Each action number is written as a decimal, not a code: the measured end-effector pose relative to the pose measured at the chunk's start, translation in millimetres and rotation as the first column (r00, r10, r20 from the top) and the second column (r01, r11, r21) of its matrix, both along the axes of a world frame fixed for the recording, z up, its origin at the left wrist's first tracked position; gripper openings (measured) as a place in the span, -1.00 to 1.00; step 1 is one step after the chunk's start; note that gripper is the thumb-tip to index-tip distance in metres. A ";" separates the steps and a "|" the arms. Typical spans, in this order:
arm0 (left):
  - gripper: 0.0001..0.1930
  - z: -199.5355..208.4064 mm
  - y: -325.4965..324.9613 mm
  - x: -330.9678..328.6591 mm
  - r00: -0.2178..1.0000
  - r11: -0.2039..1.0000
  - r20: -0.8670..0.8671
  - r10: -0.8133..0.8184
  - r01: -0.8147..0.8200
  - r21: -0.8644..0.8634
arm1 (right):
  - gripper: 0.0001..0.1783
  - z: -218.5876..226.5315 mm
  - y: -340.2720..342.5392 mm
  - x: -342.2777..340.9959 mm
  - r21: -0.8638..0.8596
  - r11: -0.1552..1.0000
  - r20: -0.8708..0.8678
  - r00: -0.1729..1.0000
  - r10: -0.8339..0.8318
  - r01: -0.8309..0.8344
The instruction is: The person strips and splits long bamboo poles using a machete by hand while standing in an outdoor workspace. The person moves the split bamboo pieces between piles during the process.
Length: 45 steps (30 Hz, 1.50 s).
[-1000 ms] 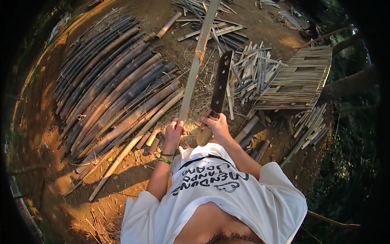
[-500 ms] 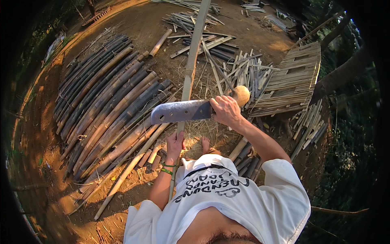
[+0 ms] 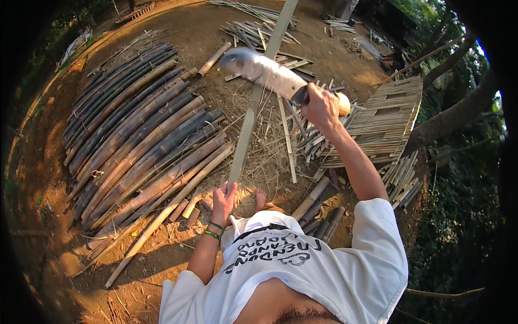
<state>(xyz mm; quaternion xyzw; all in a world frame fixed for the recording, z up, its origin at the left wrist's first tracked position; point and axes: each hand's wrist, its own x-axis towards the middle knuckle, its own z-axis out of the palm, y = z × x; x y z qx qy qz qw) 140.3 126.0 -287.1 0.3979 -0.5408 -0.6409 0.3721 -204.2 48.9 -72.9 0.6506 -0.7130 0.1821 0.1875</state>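
My left hand [image 3: 223,202] is closed on the near end of a long split bamboo strip [image 3: 244,141], which rises from it and slants away to the upper right. In my right hand [image 3: 322,108] is a broad-bladed machete [image 3: 270,76], gripped at its thick, rounded wooden handle [image 3: 343,103]. Its blade points left, tip raised, and looks blurred. It overlaps the strip well beyond my left hand; whether the two touch I cannot tell.
A big stack of bamboo poles [image 3: 143,135] lies on the left. To the right, a slatted bamboo panel [image 3: 391,121] stands near tree trunks. Split strips [image 3: 286,135] lie scattered beyond my bare foot [image 3: 261,197]; short pole lengths [image 3: 313,197] lie right of it.
The machete has moved up and away along the strip, its tip swinging upward. My right arm stretches farther out. My left hand keeps its hold, slightly lower and to the left in view.
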 end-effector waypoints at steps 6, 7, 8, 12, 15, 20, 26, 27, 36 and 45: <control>-0.48 1.0 -7.4 -8.2 0.994 0.993 0.078 -0.083 0.088 -0.073 | -0.74 -2.0 11.8 2.1 0.040 0.934 -0.158 0.921 0.356 -0.355; -0.48 -1.3 -7.8 -4.9 0.994 0.995 0.072 -0.083 0.087 -0.056 | -0.73 3.7 8.0 1.2 0.026 0.902 -0.246 0.872 0.423 -0.430; -0.48 -8.0 3.7 1.1 0.994 0.995 0.066 -0.090 0.092 -0.032 | -0.75 15.6 4.2 -10.3 0.028 0.960 -0.172 0.945 0.279 -0.278; -0.47 -33.0 48.0 32.3 0.962 0.983 0.206 -0.181 0.180 0.020 | -0.79 75.7 -22.9 -107.0 -0.076 0.955 -0.046 0.956 -0.290 0.286; -0.45 -64.4 55.3 56.4 0.939 0.980 0.320 -0.123 0.166 -0.112 | -0.79 74.6 -25.6 -109.1 -0.065 0.964 -0.032 0.965 -0.259 0.256; -0.49 -42.3 46.5 72.0 0.907 0.985 0.388 -0.163 0.175 0.005 | -0.71 11.8 3.0 -87.8 0.183 0.980 -0.134 0.985 0.110 -0.084; -0.48 -78.0 67.1 116.8 0.843 0.972 0.483 -0.236 0.209 0.111 | -0.67 31.5 -1.7 -189.0 0.078 0.900 0.232 0.870 -0.435 0.429; -0.48 -80.9 65.4 111.2 0.829 0.968 0.500 -0.250 0.203 0.148 | -0.62 26.5 0.9 -183.1 0.076 0.904 0.347 0.839 -0.420 0.421; -0.54 -47.6 56.5 116.6 0.868 0.943 0.410 -0.281 0.169 0.288 | -0.41 -56.2 54.2 -102.7 0.187 0.964 0.481 0.838 -0.257 0.188; -0.52 -50.9 51.8 112.2 0.764 0.945 0.560 -0.321 0.300 0.133 | -0.65 -70.6 37.9 -29.7 -0.103 0.966 0.956 0.290 0.030 0.237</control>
